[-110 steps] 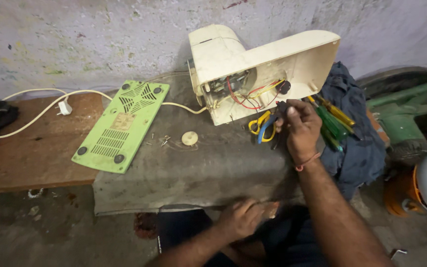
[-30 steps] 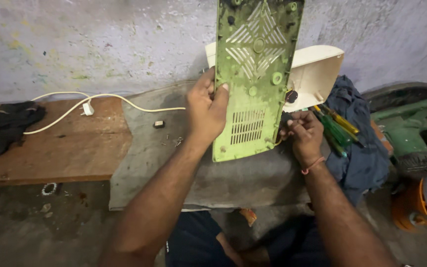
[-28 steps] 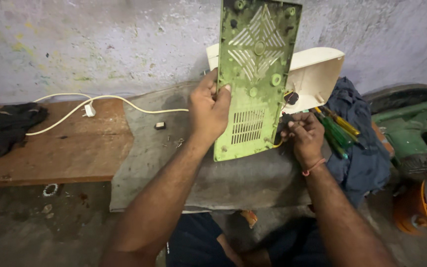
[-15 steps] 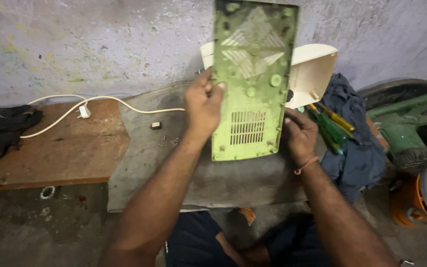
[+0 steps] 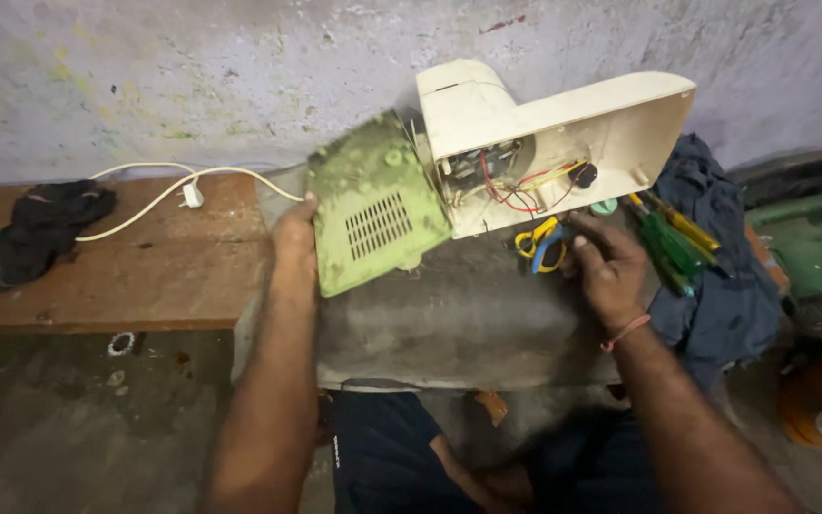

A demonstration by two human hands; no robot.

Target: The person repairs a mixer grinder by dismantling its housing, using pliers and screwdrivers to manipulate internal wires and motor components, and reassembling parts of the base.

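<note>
My left hand (image 5: 295,240) grips the left edge of a dusty green vented cover plate (image 5: 376,205), holding it tilted just left of an opened cream appliance housing (image 5: 563,124). Red and yellow wires (image 5: 516,186) show inside the housing, which lies on its side on a grey cloth (image 5: 459,314). My right hand (image 5: 609,266) rests on the cloth below the housing, fingers curled beside yellow-and-blue handled scissors (image 5: 541,243). Whether it holds something small I cannot tell.
Green and yellow screwdrivers (image 5: 673,243) lie on a dark blue rag (image 5: 725,276) at the right. A white power cord with plug (image 5: 183,186) and a black cloth (image 5: 45,228) lie on the wooden bench (image 5: 145,276). A green machine (image 5: 811,247) stands far right.
The green cover, held upright in front of the housing before, has swung down and left, uncovering the housing's wired inside. My right hand let go of its edge and dropped by the scissors.
</note>
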